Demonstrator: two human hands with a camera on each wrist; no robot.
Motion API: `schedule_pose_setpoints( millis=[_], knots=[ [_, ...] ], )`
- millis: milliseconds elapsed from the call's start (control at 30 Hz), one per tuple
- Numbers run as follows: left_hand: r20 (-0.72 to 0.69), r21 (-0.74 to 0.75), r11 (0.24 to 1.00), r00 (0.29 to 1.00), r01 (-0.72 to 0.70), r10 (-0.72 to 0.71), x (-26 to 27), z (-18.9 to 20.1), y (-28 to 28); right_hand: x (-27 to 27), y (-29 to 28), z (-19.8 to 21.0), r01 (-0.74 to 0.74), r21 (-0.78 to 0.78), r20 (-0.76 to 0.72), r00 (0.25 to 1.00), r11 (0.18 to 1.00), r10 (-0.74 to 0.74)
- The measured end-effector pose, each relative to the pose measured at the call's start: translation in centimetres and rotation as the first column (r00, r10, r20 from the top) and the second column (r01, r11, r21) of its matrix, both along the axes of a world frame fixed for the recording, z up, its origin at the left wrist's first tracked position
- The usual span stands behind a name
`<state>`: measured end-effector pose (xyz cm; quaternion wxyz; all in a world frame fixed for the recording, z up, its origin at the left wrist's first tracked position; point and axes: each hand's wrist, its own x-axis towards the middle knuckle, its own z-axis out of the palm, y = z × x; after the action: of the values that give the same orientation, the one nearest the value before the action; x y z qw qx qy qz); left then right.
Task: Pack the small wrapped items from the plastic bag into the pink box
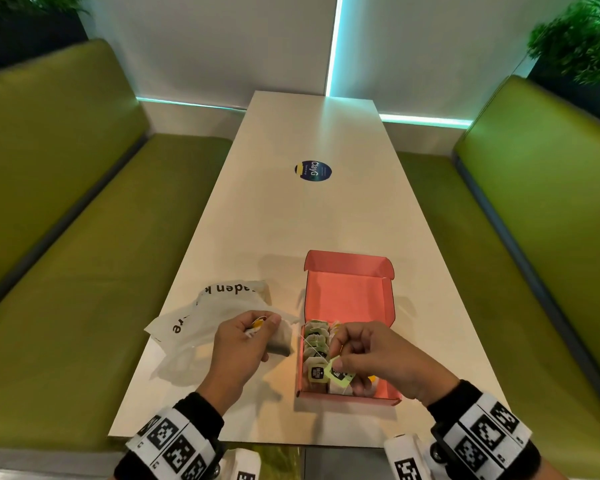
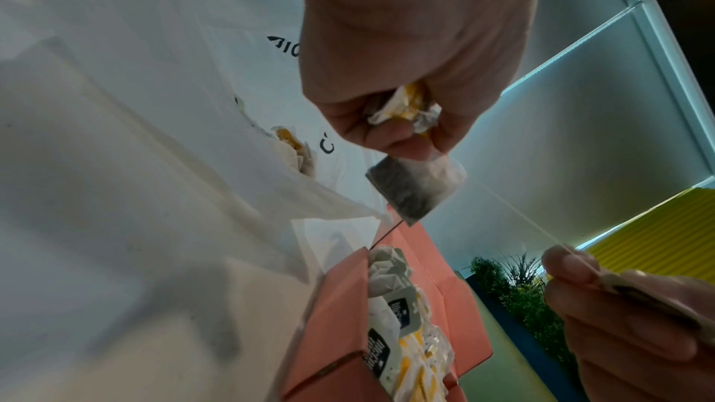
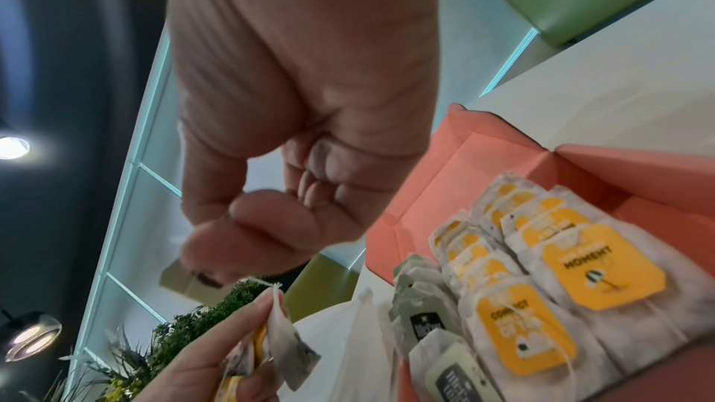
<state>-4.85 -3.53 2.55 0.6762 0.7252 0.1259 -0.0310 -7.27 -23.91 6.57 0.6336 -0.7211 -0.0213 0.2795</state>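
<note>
left hand [image 1: 245,336] raised, fingers curled, pinching tea bag [image 1: 280,337]. right hand [image 1: 368,355] beside it, thumb and forefinger pinching green tag [image 1: 336,374], other fingers curled. both wrists banded.

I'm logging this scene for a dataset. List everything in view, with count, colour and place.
Table: one, white, between the benches.
Box: one, pink, open, on the table's near right.
Tea bags in box: many, yellow tags in one row, green tags in the other; exact count unclear.
Plastic bag: one, white with black letters, left of the box.
Sticker: one, dark round, mid table.
Benches: two, green, either side.
Plants: two, green, far corners.
Wristbands: two, black and white markers.
Left hand: grips a tea bag and a crumpled yellow tag.
Right hand: pinches a green tag over the box; a string runs between the hands.
</note>
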Motion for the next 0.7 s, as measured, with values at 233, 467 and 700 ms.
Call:
schedule_pose_setpoints(
  millis=[233,467,700],
  knots=[
    [0.044,-0.017,0.998,0.997,-0.068,0.069,0.0,0.0,0.0,-0.1,-0.3,-0.2,0.054,0.015,-0.005,0.999,0.998,-0.054],
    [0.092,-0.010,0.996,0.992,-0.084,0.085,-0.5,0.6,-0.1,-0.1,-0.7,-0.6,0.086,-0.004,-0.001,0.996,0.996,-0.086],
    [0.111,-0.014,0.997,0.991,-0.071,0.072,-0.2,1.0,-0.5,-0.2,-0.6,-1.2,-0.092,-0.179,0.004,0.996,0.979,0.094]
  ],
)
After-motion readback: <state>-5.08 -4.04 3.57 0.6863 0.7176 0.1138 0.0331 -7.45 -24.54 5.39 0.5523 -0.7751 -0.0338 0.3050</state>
